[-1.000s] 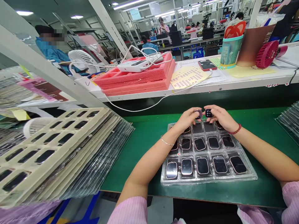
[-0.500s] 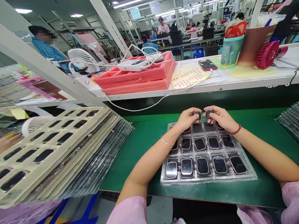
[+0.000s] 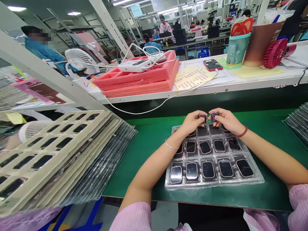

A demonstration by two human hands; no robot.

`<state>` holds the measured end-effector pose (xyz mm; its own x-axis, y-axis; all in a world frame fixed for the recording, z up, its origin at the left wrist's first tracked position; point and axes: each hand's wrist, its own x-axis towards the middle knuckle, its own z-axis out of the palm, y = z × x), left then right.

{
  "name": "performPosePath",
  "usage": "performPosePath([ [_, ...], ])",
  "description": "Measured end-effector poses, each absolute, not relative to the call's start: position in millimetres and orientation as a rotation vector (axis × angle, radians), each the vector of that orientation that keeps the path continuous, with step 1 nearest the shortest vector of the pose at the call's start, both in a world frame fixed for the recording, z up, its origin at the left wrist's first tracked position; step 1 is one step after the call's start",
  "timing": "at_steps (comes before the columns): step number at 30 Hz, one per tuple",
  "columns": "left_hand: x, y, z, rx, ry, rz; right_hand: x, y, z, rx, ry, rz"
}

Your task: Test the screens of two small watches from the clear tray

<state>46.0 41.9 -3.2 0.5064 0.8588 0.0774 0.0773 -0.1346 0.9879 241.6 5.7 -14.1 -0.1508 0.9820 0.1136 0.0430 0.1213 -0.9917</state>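
My left hand (image 3: 192,122) grips a smartwatch (image 3: 202,118) between thumb and fingers, its dark screen toward me. In my right hand (image 3: 225,121) is a second smartwatch (image 3: 214,116), with faint writing lit on its screen and my thumb lying across it. Both hands hover side by side above the far edge of a clear plastic tray (image 3: 168,186). Rows of square watch bodies (image 3: 208,169) fill its pockets, screens up. Two pockets in the far row, just below my hands, look dark and without a watch. My left forearm hides part of the tray's left side.
At left, a tall stack of cream and clear trays (image 3: 79,141) leans over the green bench (image 3: 134,179). More clear trays (image 3: 298,125) lie at the right edge. The shelf behind carries red foam (image 3: 141,84), a phone (image 3: 212,65), a cup (image 3: 237,51) and a red fan (image 3: 274,54).
The view has shifted slightly. Both hands keep the same hold on their watches above the tray, with almost no movement. At far left, another person's hand and forearm have moved.
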Motion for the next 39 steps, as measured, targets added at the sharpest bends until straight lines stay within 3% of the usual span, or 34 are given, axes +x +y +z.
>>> performPosePath([
  [39,44.5,47.2,-12.4,1.535,0.793,0.95,240.2,2.9,-16.0,-1.014,-1.532,1.151],
])
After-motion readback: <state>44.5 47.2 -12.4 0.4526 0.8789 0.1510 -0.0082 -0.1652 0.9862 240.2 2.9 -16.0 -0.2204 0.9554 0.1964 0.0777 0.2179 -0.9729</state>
